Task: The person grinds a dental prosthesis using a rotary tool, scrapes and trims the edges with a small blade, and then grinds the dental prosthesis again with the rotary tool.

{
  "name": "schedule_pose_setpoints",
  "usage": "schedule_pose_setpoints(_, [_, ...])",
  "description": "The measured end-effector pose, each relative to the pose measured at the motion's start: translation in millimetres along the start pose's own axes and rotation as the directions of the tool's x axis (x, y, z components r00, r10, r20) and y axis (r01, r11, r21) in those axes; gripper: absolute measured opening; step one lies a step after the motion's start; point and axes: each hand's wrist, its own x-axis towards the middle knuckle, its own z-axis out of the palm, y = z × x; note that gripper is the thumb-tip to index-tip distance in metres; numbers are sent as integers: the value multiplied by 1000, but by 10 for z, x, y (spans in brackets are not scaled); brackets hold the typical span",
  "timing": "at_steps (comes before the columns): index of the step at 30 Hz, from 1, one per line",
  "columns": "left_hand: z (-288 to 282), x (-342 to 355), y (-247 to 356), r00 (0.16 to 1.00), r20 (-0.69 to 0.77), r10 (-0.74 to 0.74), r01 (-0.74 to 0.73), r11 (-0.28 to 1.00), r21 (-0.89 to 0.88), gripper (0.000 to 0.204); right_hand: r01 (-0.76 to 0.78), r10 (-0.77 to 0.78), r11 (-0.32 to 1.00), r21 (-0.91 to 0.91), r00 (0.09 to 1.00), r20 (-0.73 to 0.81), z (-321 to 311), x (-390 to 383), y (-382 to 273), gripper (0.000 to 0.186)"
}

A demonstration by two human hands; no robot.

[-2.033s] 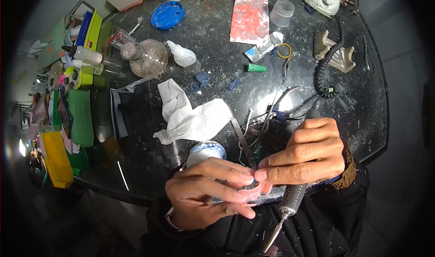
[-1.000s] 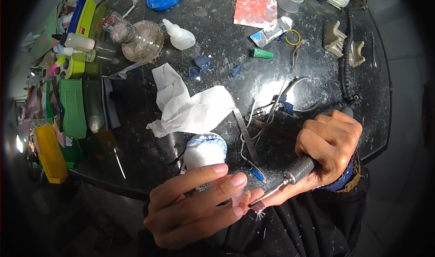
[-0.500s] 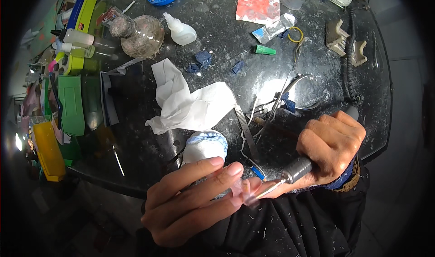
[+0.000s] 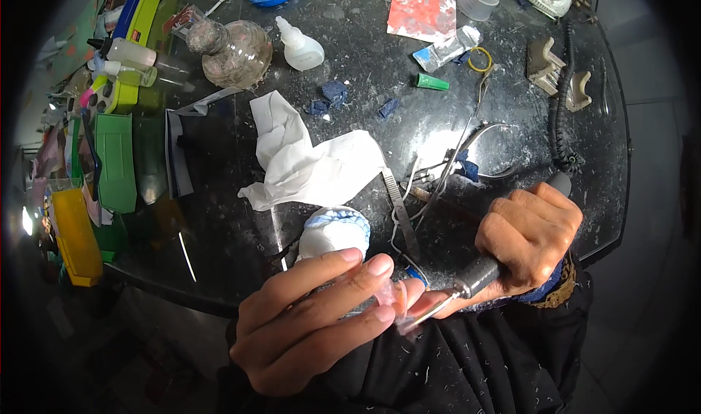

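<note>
My left hand (image 4: 307,326) is closed, its fingertips pinching a small translucent pink piece (image 4: 391,295) that looks like a denture base. My right hand (image 4: 529,235) is wrapped around the black body of a rotary handpiece (image 4: 478,276). Its thin metal shank points down and left, and the blurred tip lies against or very close to the pink piece's lower edge. My right thumb reaches across to the piece too. Just beyond my left fingers sits a white dental cast (image 4: 332,237) with a blue-marked rim, partly hidden by them.
Crumpled white tissue (image 4: 314,169) lies beyond the cast, beside a flat metal tool (image 4: 399,213) and tangled wires. Farther back are a glass burner (image 4: 237,52), a white dropper bottle (image 4: 299,45) and a red-and-white sheet (image 4: 422,9). A coiled cord (image 4: 562,100) runs along the right; bins (image 4: 115,162) stand left.
The whole view has shifted slightly. The pink piece is turned a little and shows more between my fingers. Both hands keep their hold, with the handpiece tip still at the piece.
</note>
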Motion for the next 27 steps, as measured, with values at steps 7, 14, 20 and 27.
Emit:
schedule_pose_setpoints(7, [4, -4, 38, 999, 7, -37, 37, 999, 11, 17, 41, -42, 999, -28, 998, -37, 41, -39, 0, 77])
schedule_pose_setpoints(14, [-10, 26, 74, 994, -13, -109, 110, 994, 12, 17, 17, -19, 1000, 15, 992, 125, -66, -60, -29, 54])
schedule_pose_setpoints(20, [-8, 24, 79, 980, 32, -198, 199, 980, -19, 19, 22, -16, 998, -61, 994, 104, -53, -40, 4, 70])
schedule_pose_setpoints(27, [42, -25, 10, 985, 28, -172, 172, 985, -15, 23, 2, 7, 998, -56, 988, 156, -84, -57, -11, 54])
